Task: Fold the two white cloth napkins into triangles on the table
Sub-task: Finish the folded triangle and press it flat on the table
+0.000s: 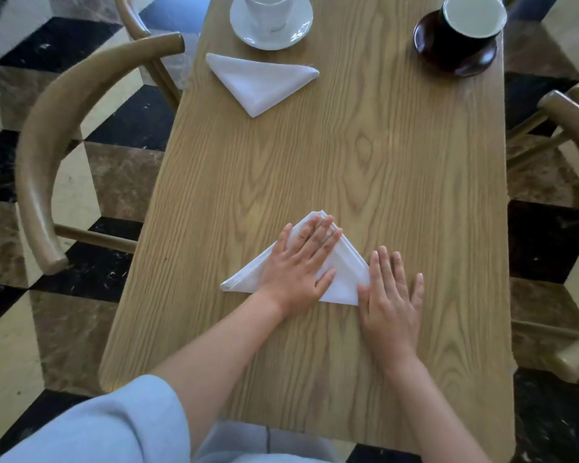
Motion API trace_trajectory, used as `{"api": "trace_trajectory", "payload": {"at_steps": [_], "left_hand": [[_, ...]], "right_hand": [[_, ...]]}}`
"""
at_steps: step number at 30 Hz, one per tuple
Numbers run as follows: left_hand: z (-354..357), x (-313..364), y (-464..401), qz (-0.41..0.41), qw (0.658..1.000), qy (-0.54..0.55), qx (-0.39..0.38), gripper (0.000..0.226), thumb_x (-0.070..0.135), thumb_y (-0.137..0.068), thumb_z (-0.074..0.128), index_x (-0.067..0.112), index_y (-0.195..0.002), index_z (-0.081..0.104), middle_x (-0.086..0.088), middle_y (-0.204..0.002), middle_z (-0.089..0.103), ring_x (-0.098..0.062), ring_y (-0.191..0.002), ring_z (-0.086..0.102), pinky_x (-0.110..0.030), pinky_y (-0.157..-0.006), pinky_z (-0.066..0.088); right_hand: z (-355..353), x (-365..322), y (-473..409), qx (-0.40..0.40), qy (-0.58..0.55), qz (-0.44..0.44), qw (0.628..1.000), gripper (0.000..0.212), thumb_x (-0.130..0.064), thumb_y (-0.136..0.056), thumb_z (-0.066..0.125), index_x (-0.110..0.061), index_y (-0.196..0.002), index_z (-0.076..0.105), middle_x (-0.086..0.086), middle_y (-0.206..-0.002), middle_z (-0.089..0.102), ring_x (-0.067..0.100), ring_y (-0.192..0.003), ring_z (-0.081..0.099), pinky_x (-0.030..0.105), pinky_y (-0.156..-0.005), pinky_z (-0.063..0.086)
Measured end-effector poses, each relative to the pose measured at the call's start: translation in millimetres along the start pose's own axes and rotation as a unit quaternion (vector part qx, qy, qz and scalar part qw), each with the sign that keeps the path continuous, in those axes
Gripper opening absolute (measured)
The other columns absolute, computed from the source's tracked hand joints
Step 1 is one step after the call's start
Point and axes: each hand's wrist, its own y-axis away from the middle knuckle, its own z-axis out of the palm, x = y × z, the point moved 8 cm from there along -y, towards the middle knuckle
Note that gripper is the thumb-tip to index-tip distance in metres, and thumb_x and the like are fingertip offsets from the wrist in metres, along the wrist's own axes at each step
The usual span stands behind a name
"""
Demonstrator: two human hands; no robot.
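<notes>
Far napkin [259,83] lies folded. Near napkin [343,279] is already a triangle (edges stacked) on the surface [381,162]; left hand [298,265] presses flat, right hand [390,295] released flat beside it.

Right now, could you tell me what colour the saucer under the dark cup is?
Dark brown saucer, clearest in the head view.

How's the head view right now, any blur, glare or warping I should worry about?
Head view: both napkins sharp, near napkin under the flat left hand; soft glare on the white saucer; wide-angle bowing curves the table edges; light is even, shadows faint.
</notes>
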Motion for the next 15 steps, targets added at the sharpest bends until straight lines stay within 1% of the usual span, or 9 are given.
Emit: {"api": "trace_trajectory", "payload": {"at_steps": [2, 3, 4, 6, 8, 10, 12, 14, 15], "left_hand": [[-1.4, 0.0, 0.1, -0.001, 1.000, -0.004, 0.013, 0.066, 0.048, -0.090, 0.027, 0.025, -0.150, 0.010, 0.004, -0.156, -0.002, -0.016, -0.145, 0.001, -0.046, -0.116, 0.006], [-1.9, -0.2, -0.2, -0.003, 1.000, -0.001, 0.013, 0.066, 0.048, -0.090, 0.028, 0.024, -0.150, 0.011, 0.003, -0.157, 0.000, -0.017, -0.145, 0.002, -0.045, -0.116, 0.007], [-2.0, -0.1, -0.2, -0.004, 1.000, 0.001, 0.013, 0.066, 0.047, -0.090, 0.029, 0.024, -0.150, 0.012, 0.002, -0.157, 0.001, -0.017, -0.145, 0.002, -0.045, -0.116, 0.007], [-2.1, 0.7, -0.3, -0.006, 1.000, 0.005, 0.011, 0.066, 0.047, -0.090, 0.029, 0.025, -0.150, 0.011, 0.002, -0.157, 0.000, -0.017, -0.145, 0.001, -0.045, -0.115, 0.006], [-1.1, 0.9, -0.8, -0.010, 1.000, 0.010, 0.003, 0.066, 0.048, -0.090, 0.026, 0.026, -0.150, 0.008, 0.003, -0.157, -0.004, -0.015, -0.145, -0.004, -0.044, -0.116, 0.003], [0.3, 0.5, -1.5, -0.027, 1.000, 0.014, -0.005, 0.065, 0.048, -0.091, 0.021, 0.027, -0.149, 0.002, 0.004, -0.156, -0.012, -0.015, -0.144, -0.011, -0.044, -0.117, -0.001], [1.0, 1.1, -1.6, -0.055, 0.998, 0.014, -0.008, 0.064, 0.049, -0.091, 0.015, 0.028, -0.148, -0.006, 0.005, -0.153, -0.021, -0.014, -0.142, -0.020, -0.043, -0.117, -0.005], [0.8, 2.5, -0.9, -0.083, 0.996, 0.020, -0.005, 0.064, 0.050, -0.091, 0.010, 0.028, -0.147, -0.011, 0.005, -0.152, -0.026, -0.013, -0.141, -0.024, -0.042, -0.116, -0.010], [0.5, 3.5, -0.9, -0.096, 0.995, 0.027, -0.001, 0.064, 0.050, -0.091, 0.009, 0.028, -0.147, -0.012, 0.004, -0.152, -0.027, -0.012, -0.140, -0.025, -0.041, -0.115, -0.012]], "right_hand": [[-7.0, 8.8, 11.7, -0.007, 0.008, 0.025, 1.000, 0.056, -0.039, -0.095, 0.029, -0.006, -0.136, 0.046, 0.008, -0.144, 0.044, 0.025, -0.135, 0.036, 0.051, -0.108, 0.026], [-10.9, 9.4, 14.4, -0.009, 0.010, 0.031, 0.999, 0.054, -0.040, -0.093, 0.034, -0.006, -0.132, 0.051, 0.010, -0.138, 0.051, 0.029, -0.130, 0.045, 0.049, -0.103, 0.033], [-15.4, 9.7, 15.6, -0.006, -0.001, 0.041, 0.999, 0.050, -0.039, -0.091, 0.041, -0.006, -0.126, 0.057, 0.012, -0.127, 0.058, 0.032, -0.119, 0.053, 0.048, -0.095, 0.041], [-24.5, 14.3, 15.0, 0.003, -0.071, 0.096, 0.993, 0.035, -0.033, -0.086, 0.058, -0.009, -0.111, 0.063, 0.008, -0.100, 0.061, 0.031, -0.095, 0.056, 0.042, -0.077, 0.046], [-26.7, 20.9, 11.4, -0.019, -0.180, 0.158, 0.971, 0.018, -0.024, -0.082, 0.068, -0.012, -0.095, 0.063, 0.002, -0.088, 0.055, 0.023, -0.085, 0.053, 0.035, -0.070, 0.045], [-24.3, 25.1, 6.0, -0.042, -0.304, 0.196, 0.931, 0.009, -0.018, -0.082, 0.067, -0.015, -0.083, 0.058, -0.001, -0.083, 0.054, 0.013, -0.076, 0.053, 0.028, -0.064, 0.042], [-28.9, 23.7, 0.6, -0.032, -0.413, 0.212, 0.885, 0.011, -0.013, -0.084, 0.064, -0.017, -0.080, 0.055, -0.005, -0.075, 0.056, 0.003, -0.062, 0.051, 0.022, -0.058, 0.040], [-33.6, 23.7, -1.7, 0.015, -0.512, 0.245, 0.823, 0.011, -0.008, -0.084, 0.065, -0.016, -0.084, 0.058, -0.005, -0.075, 0.060, 0.002, -0.063, 0.055, 0.017, -0.058, 0.045], [-33.0, 25.4, -0.7, 0.045, -0.560, 0.275, 0.780, 0.011, -0.007, -0.084, 0.066, -0.014, -0.089, 0.060, -0.004, -0.078, 0.063, 0.003, -0.067, 0.059, 0.015, -0.061, 0.048]]}}
